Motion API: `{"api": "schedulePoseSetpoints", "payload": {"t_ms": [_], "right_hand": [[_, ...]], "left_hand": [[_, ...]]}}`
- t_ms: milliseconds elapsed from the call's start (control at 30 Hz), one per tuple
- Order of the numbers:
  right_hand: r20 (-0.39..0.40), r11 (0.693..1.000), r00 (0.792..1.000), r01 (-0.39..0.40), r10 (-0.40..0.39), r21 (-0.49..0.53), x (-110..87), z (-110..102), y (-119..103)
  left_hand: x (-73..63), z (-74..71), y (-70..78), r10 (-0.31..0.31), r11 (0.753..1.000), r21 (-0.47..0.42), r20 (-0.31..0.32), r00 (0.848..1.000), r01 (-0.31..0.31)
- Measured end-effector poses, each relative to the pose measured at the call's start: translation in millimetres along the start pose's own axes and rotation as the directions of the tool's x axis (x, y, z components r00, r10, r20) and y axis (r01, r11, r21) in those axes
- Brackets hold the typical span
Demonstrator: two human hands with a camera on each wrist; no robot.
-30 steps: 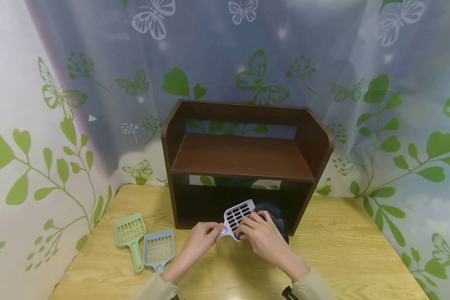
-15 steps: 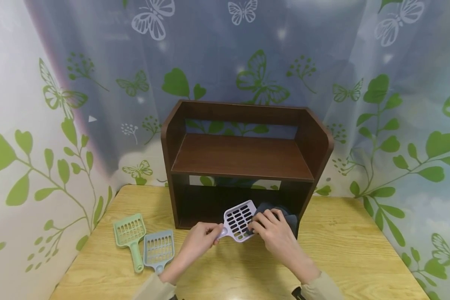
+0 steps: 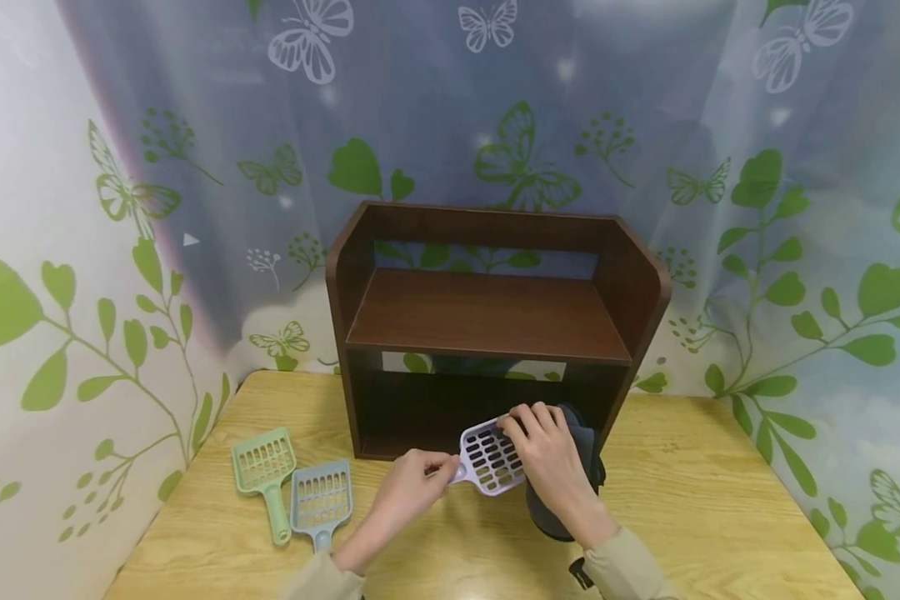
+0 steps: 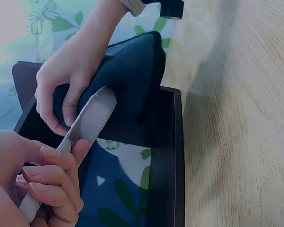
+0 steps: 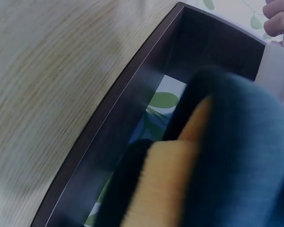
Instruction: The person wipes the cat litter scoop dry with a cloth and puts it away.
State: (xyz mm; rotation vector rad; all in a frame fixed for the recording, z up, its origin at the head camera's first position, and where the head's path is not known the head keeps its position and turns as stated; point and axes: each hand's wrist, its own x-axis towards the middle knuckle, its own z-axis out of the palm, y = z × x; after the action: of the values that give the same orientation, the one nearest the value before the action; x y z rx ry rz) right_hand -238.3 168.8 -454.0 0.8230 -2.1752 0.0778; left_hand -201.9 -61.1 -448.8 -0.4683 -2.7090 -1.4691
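My left hand (image 3: 414, 486) pinches the handle of a lilac slotted litter scoop (image 3: 477, 472) between thumb and fingers. The scoop is raised off the table in front of the shelf, seen edge-on in the left wrist view. A thick dark blue cloth (image 3: 583, 442) is in my right hand (image 3: 547, 458), whose fingers curl over the scoop's far right rim. Part of the cloth hangs below that hand. A yellow side of the cloth (image 5: 165, 182) shows in the right wrist view, where the right fingers are hidden.
A green litter scoop (image 3: 275, 508) and a blue-grey litter scoop (image 3: 321, 533) lie on the left of the wooden table (image 3: 720, 500). Behind my hands stands a dark brown two-tier shelf (image 3: 487, 312), against a patterned curtain (image 3: 435, 100).
My right hand has moved with the cloth from the scoop's lower part to its upper right rim, and more cloth now hangs down. The left hand and scoop have shifted slightly right.
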Motion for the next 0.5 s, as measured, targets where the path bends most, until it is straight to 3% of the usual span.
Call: {"api": "schedulePoseSetpoints", "payload": {"t_ms": [133,267,400,500], "right_hand": [[0.012,1.0,0.999,0.03,-0.03,-0.006,-5.0,-4.9,-0.3],[0.007,0.998,1.0,0.021,-0.022,0.053,-14.4,-10.8,2.6],[-0.023,0.977,0.993,-0.111,0.117,0.183,-24.2,-13.3,7.6],[-0.042,0.9,0.954,-0.264,0.297,0.347,-30.6,-12.3,9.9]], "left_hand": [[0.3,-2.9,-2.9,-0.02,1.0,0.019,-0.051,0.999,0.021],[1.3,-7.4,-7.9,-0.033,0.999,0.035,-0.087,0.996,0.037],[2.7,-9.7,-14.2,-0.053,0.999,0.005,-0.089,0.995,0.054],[4.7,-9.8,-17.1,-0.074,0.997,-0.041,-0.092,0.993,0.071]]}}
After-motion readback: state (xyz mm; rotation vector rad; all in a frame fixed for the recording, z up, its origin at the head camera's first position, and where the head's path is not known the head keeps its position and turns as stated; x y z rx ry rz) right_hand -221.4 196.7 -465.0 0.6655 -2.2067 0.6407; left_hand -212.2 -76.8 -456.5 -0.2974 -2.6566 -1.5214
